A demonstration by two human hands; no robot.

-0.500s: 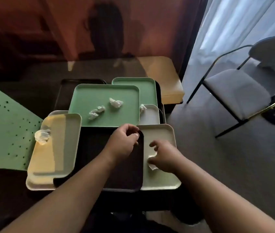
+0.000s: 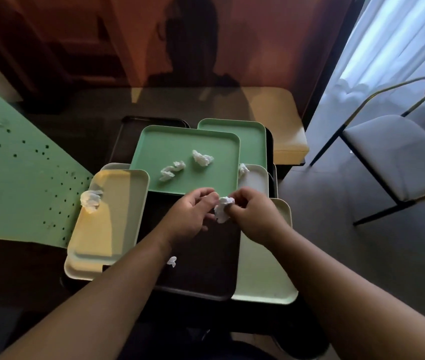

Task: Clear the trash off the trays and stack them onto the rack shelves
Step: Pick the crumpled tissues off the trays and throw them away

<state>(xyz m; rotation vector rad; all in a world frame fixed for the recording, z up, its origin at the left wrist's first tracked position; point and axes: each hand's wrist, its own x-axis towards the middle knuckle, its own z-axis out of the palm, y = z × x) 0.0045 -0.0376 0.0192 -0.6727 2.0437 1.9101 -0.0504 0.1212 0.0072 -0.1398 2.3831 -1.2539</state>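
Single head-worn wide view, looking forward and down, close above overlapping trays (image 2: 185, 141)

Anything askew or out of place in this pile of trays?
Yes. The trays lie in a loose, overlapping heap, not squared. The cream tray sits skewed, with a crumpled tissue on its rim. A small paper scrap lies on the dark tray by the left forearm.

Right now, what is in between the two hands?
A crumpled white paper wad, seen in the head view. The right hand pinches it, and the left hand sits just beside it, above the dark tray.
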